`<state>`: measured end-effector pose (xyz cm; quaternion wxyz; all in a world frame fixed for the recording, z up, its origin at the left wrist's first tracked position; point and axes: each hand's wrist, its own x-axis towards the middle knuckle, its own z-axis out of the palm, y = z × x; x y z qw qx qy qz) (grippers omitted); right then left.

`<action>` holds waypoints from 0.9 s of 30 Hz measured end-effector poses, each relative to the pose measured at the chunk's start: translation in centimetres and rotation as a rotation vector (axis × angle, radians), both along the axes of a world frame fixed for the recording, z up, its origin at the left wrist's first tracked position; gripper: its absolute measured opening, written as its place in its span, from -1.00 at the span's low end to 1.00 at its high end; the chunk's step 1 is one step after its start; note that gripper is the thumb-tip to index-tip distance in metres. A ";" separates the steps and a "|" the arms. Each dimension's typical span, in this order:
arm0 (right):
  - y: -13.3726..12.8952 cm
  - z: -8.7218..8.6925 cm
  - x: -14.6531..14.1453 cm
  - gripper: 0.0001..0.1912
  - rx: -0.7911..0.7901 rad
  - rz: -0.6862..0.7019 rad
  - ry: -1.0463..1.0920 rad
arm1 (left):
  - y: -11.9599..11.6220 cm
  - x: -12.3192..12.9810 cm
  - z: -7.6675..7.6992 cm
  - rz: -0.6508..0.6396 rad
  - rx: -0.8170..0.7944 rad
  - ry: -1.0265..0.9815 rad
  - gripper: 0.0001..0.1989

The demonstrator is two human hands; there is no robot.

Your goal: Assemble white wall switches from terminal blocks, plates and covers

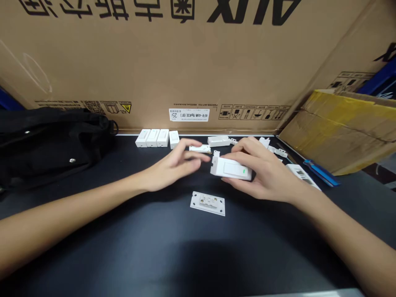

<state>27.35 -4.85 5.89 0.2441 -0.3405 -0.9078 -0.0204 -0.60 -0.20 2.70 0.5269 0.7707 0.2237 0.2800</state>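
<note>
The right hand (266, 169) grips a white rocker switch (230, 168) from its far end, while the left hand (176, 163) hangs open just beside it, holding nothing. Held on one side only, the switch could slip and strike the white wall plate (207, 203) lying on the dark surface (198, 264) just below the hands.

Wide free room across the near part of the dark table (123, 251), passable from either side. Only one low obstacle there: a socket plate (208, 203). Farther on, a white switch (230, 168) in the right hand (269, 175), then white covers (152, 138) and loose parts (278, 152) along a cardboard box (185, 62). Black bag (46, 144) blocking the left; blue tool (321, 172) at right.
</note>
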 end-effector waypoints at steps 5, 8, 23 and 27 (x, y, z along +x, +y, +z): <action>-0.3 1.1 1.0 -0.78 -0.367 0.073 -0.085 | -1.5 -1.7 -2.0 -0.071 0.364 0.380 -0.02; -0.5 1.1 0.7 -0.82 -0.495 0.113 -0.100 | -1.8 -1.4 -2.0 -0.071 0.406 0.391 -0.12; -1.1 -0.8 -2.1 -0.64 -0.490 0.141 -0.082 | -2.9 -0.2 -2.5 0.026 0.262 -0.145 -0.32; -1.1 -0.9 -2.3 -0.68 -0.464 0.137 -0.094 | -2.6 -0.4 -2.6 0.011 0.203 -0.177 -0.29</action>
